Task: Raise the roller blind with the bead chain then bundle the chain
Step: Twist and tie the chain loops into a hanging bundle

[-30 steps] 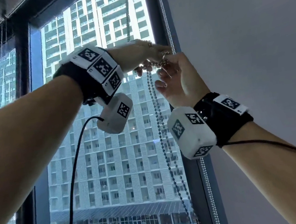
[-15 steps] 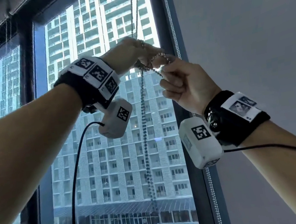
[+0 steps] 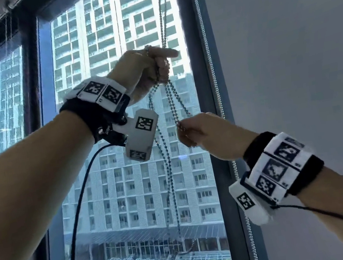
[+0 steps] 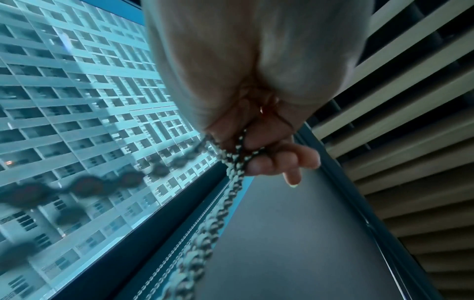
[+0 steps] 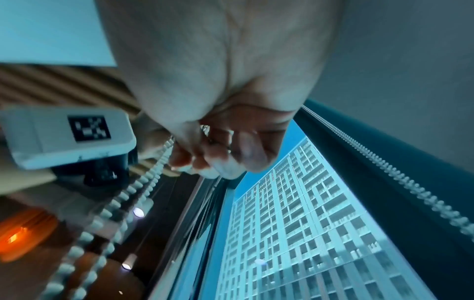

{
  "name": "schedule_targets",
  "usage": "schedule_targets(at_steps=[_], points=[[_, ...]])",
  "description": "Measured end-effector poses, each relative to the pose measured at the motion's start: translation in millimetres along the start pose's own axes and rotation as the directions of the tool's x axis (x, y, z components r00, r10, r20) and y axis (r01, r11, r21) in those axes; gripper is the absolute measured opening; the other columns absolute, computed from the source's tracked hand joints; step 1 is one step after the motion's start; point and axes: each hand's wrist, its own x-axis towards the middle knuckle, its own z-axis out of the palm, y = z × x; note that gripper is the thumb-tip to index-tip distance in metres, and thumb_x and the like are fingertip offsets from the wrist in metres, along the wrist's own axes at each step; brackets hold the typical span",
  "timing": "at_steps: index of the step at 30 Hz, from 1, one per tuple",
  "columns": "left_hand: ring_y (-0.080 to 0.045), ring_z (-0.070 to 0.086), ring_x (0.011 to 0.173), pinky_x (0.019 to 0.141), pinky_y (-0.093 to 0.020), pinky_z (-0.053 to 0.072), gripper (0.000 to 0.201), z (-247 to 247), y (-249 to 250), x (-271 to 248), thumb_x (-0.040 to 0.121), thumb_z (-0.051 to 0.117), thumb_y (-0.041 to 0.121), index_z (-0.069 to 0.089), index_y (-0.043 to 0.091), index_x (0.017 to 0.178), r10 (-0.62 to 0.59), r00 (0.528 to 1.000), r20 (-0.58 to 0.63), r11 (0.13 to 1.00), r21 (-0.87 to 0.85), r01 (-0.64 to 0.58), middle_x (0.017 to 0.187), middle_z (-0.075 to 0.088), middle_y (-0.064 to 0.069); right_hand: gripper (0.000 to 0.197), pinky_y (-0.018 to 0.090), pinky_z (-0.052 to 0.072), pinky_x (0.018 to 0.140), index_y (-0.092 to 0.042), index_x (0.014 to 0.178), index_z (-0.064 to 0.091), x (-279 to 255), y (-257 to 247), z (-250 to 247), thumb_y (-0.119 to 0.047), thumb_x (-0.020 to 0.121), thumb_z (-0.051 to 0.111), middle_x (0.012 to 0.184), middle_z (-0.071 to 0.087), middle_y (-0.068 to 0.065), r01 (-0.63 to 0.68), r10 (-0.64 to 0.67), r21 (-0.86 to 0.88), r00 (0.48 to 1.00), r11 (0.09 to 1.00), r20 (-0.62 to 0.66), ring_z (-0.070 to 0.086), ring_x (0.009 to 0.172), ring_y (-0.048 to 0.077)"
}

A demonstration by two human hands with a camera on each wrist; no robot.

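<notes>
Window (image 3: 108, 50) with a tower block (image 3: 135, 191) outside, grey wall (image 3: 287, 44) at the right edge. Left hand (image 3: 145, 71) is clenched round gathered loops of bead chain (image 3: 170, 98) near the frame (image 3: 206, 101); right hand (image 3: 207, 133) below pinches one strand. Chain's top runs out of shot, beads blurred in the left wrist view.

Two hands are up at the window: the left hand (image 3: 145, 71) above and the right hand (image 3: 202, 134) lower. Each wrist carries one white camera block, so two blocks, one on the left (image 3: 142, 134) and one on the right (image 3: 244, 201). Two black cables run off, one from each wrist. There are two bead chains: a dark one (image 3: 168, 175) gathered in several strands between the hands, and a silvery one (image 3: 214, 78) hanging alone along the frame. Two glass panes show.
</notes>
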Motion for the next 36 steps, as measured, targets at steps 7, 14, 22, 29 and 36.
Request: schedule_targets(at_steps=[7,14,22,29,36], points=[[-0.018,0.025,0.053,0.051,-0.028,0.028,0.014,6,-14,0,0.065,0.042,0.005,0.053,-0.002,0.068,-0.019,0.999,0.044,0.991,-0.128,0.024,0.049,0.036,-0.001,0.025,0.018,0.037,0.049,-0.014,0.076,0.053,15,-25,-15,-0.023,0.099,0.047,0.072,0.051,0.000,-0.143,0.122,0.230,0.987,0.963,0.104,0.042,0.058,0.010],[-0.015,0.021,0.053,0.054,-0.026,0.023,0.034,15,-7,2,0.093,0.036,0.010,0.063,-0.006,0.080,-0.015,0.999,0.045,0.997,-0.076,0.019,0.056,0.018,0.000,0.040,0.019,0.038,0.054,-0.011,0.100,0.061,37,-33,-37,-0.050,0.092,0.052,0.074,0.055,-0.004,-0.235,0.236,-0.056,0.972,0.971,0.017,0.048,0.056,0.004],[-0.013,0.023,0.051,0.054,-0.027,0.023,0.038,18,-9,2,0.096,0.033,0.011,0.065,-0.009,0.094,-0.025,0.999,0.042,1.000,0.000,0.025,0.057,0.018,0.000,0.024,0.034,0.047,0.080,-0.025,0.086,0.063,45,-9,-19,-0.045,0.094,0.053,0.090,0.064,-0.003,-0.227,0.199,-0.050,0.925,0.973,-0.323,0.058,0.074,0.014],[-0.018,0.033,0.054,0.074,-0.042,0.040,0.041,14,-13,5,0.094,0.039,0.013,0.058,-0.017,0.114,-0.053,0.999,0.005,0.999,-0.002,0.053,0.054,0.035,0.000,0.039,0.021,0.040,0.056,-0.012,0.081,0.069,47,-8,-26,-0.032,0.102,0.043,0.068,0.057,-0.004,-0.161,0.145,-0.024,0.935,0.987,-0.325,0.052,0.055,0.008],[-0.021,0.063,0.070,0.081,-0.036,0.052,0.028,15,-9,6,0.094,0.042,0.010,0.066,-0.005,0.097,-0.044,0.980,-0.193,0.996,0.062,0.057,0.054,0.050,0.000,0.033,0.021,0.042,0.052,-0.007,0.083,0.063,54,-4,-35,-0.021,0.103,0.041,0.068,0.057,0.003,-0.077,0.286,0.522,0.899,0.849,-0.332,0.051,0.054,0.011]])
